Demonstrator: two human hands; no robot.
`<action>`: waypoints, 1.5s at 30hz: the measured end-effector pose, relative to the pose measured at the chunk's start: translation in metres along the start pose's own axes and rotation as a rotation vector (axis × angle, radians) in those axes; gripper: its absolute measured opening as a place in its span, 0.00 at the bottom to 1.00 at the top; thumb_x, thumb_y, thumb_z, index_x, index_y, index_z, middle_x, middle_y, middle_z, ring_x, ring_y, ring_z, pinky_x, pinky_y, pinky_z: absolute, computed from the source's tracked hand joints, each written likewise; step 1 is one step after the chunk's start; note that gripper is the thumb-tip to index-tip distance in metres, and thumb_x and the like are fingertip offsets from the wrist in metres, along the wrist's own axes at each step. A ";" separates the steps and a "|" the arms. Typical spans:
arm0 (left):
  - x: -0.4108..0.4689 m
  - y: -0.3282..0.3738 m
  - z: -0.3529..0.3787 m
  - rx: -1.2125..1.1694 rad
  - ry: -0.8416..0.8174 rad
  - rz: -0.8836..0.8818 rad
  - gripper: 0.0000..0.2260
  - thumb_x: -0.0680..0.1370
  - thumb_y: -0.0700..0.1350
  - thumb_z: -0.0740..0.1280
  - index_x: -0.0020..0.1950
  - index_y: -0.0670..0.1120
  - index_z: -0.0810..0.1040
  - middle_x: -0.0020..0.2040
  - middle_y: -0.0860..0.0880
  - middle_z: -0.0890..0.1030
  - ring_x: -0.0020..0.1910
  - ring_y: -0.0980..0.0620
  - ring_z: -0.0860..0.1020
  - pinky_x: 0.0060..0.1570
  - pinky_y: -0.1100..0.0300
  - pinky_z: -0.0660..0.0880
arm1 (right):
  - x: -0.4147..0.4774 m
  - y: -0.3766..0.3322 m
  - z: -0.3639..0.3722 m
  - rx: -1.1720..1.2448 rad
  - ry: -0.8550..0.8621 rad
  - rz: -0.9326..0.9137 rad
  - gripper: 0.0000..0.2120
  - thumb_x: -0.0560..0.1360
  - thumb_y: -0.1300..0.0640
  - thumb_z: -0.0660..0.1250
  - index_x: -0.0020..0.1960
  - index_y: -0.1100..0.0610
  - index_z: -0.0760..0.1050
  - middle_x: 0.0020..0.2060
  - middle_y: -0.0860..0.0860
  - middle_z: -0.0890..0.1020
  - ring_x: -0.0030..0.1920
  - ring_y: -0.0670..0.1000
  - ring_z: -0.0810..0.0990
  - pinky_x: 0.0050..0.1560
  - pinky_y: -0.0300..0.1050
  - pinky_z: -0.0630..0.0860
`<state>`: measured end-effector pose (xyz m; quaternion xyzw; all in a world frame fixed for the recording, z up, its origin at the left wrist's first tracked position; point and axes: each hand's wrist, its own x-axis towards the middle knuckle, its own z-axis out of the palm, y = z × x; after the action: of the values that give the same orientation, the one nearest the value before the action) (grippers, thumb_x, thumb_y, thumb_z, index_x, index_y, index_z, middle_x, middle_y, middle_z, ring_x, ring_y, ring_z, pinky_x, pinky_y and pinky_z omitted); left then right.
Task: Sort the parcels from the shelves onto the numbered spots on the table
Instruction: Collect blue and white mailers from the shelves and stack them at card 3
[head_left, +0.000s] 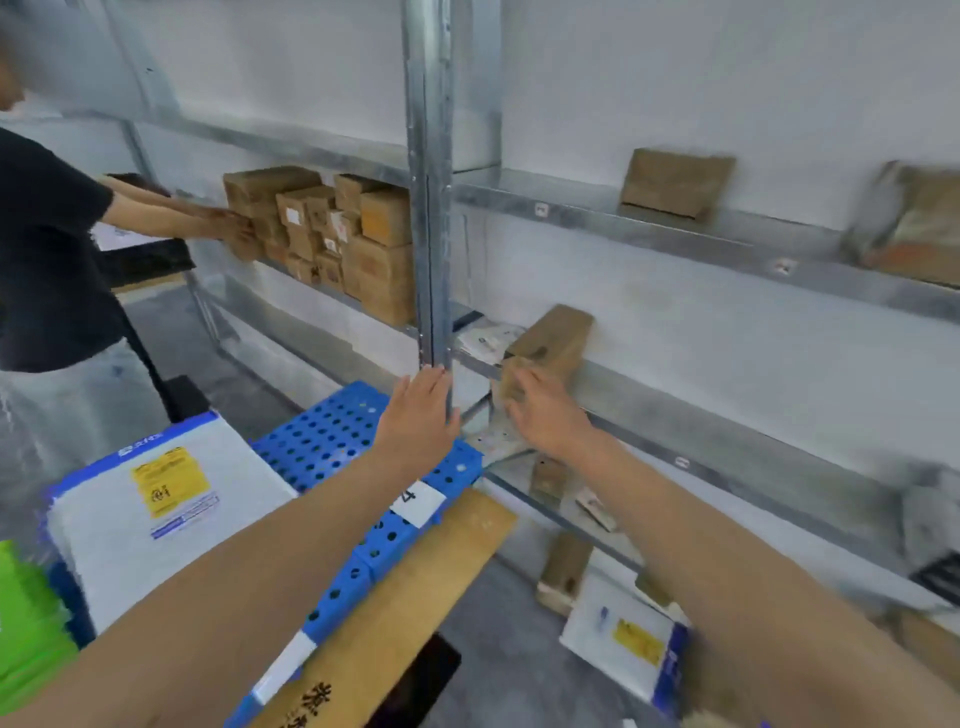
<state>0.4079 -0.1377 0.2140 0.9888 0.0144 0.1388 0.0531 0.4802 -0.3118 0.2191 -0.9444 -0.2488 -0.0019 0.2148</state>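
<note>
A white parcel (171, 499) lay on the blue table (322, 436), left of tag 4 (415, 501). The left hand (415, 415) hovered flat, fingers straight, beside the shelf post (431, 208). The right hand (545, 415) touched a brown box (556, 338) on the shelf (717, 475). Blur hid whether the right hand gripped it.

- White wall (727, 78), plain and evenly lit, ahead of me.
- Galvanised metal shelving (649, 234) against it; one upright post (428, 208) directly before me.
- Grey floor (493, 623) beneath, at lower centre.
</note>
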 end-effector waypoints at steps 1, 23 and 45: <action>-0.003 0.031 0.003 0.009 0.001 0.058 0.25 0.82 0.50 0.54 0.76 0.41 0.57 0.76 0.46 0.60 0.76 0.50 0.56 0.76 0.54 0.50 | -0.023 0.022 -0.012 0.006 0.010 0.025 0.26 0.80 0.51 0.60 0.75 0.58 0.60 0.71 0.58 0.67 0.70 0.59 0.66 0.69 0.51 0.65; -0.166 0.575 0.064 -0.350 -0.246 1.003 0.22 0.82 0.49 0.56 0.75 0.43 0.62 0.75 0.47 0.63 0.75 0.51 0.59 0.75 0.53 0.52 | -0.539 0.298 -0.150 0.059 0.355 1.052 0.26 0.81 0.52 0.57 0.76 0.59 0.57 0.74 0.55 0.63 0.73 0.55 0.63 0.72 0.49 0.61; -0.176 0.686 0.306 -0.347 -0.663 0.778 0.17 0.81 0.49 0.58 0.67 0.45 0.68 0.65 0.49 0.71 0.63 0.49 0.70 0.57 0.55 0.73 | -0.550 0.555 -0.040 0.239 0.047 1.155 0.23 0.79 0.52 0.57 0.73 0.56 0.63 0.69 0.55 0.69 0.71 0.58 0.66 0.68 0.49 0.65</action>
<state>0.3322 -0.8576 -0.0515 0.8886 -0.3937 -0.1709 0.1620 0.2639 -1.0209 -0.0303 -0.8959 0.3121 0.1225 0.2915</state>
